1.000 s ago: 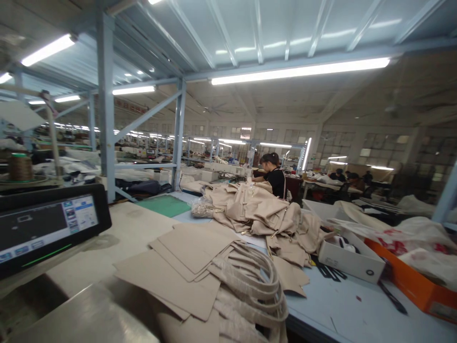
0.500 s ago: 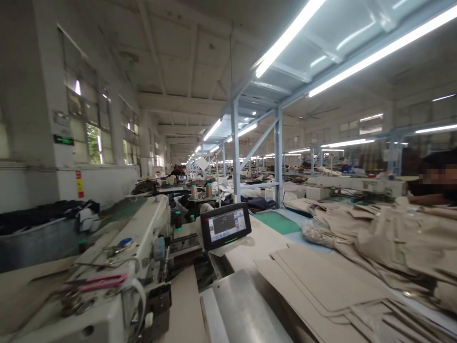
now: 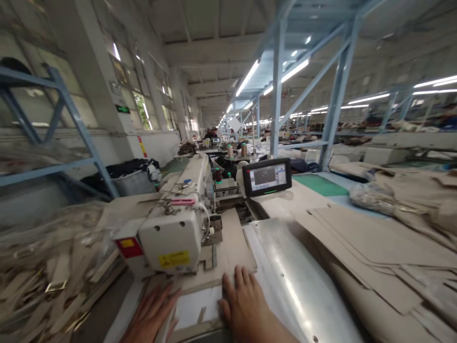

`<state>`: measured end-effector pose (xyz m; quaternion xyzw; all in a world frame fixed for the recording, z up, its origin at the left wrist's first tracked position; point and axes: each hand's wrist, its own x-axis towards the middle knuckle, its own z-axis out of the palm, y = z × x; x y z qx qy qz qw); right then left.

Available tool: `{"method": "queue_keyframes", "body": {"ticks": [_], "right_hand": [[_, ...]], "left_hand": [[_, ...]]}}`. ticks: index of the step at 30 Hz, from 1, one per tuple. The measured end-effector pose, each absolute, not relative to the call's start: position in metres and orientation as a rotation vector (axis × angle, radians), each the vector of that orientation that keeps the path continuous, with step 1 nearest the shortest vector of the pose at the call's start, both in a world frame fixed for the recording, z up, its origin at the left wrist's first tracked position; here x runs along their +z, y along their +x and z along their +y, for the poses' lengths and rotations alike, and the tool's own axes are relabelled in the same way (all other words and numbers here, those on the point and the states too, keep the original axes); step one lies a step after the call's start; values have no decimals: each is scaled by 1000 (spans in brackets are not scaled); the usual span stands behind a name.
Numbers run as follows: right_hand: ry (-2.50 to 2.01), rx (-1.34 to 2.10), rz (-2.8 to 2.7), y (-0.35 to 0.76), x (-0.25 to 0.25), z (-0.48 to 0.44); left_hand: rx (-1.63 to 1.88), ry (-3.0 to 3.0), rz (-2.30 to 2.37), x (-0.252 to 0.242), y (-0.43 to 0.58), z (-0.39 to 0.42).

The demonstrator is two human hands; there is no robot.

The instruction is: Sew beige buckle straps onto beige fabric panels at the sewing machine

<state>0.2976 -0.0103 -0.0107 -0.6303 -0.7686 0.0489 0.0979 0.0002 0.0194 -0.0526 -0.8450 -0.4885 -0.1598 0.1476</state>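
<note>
Below the head of a white sewing machine [image 3: 171,233], both of my hands rest at a beige flat panel [image 3: 228,252]. My right hand [image 3: 246,300] lies with spread fingers, its fingertips on the panel's near right part. At the near left edge, my left hand [image 3: 152,312] has its fingers stretched out, somewhat blurred. Between the hands a white sheet [image 3: 198,305] shows, with a beige strip along its near side. Pink-handled snips [image 3: 183,202] lie on top of the machine head.
A control screen [image 3: 267,177] stands behind the panel. To the right are a curved metal plate [image 3: 296,271] and stacked beige pieces [image 3: 371,233]. Beige straps with metal fittings [image 3: 59,276] are heaped at left, near a blue rack [image 3: 76,128]. Blue posts [image 3: 278,85] rise beyond the screen.
The view has tilted down and turned left, so the machine and screen sit further right. Both hands have come into view at the panel. The person at far right has left the frame.
</note>
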Motion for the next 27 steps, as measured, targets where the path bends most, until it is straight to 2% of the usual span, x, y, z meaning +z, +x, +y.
{"method": "queue_keyframes", "body": {"ticks": [9,18,27], "right_hand": [[-1856,211,-2230,309,2,-11],[-1907,303,-2247,318,-1,-7],[-1871,54,-2288,320,16,-4]], "left_hand": [[-281,-2358,-1469,-61,1,25],[-400,-2456,-1476,-51,-18,45],[-625,-2624,-1404,-44,-16,30]]}}
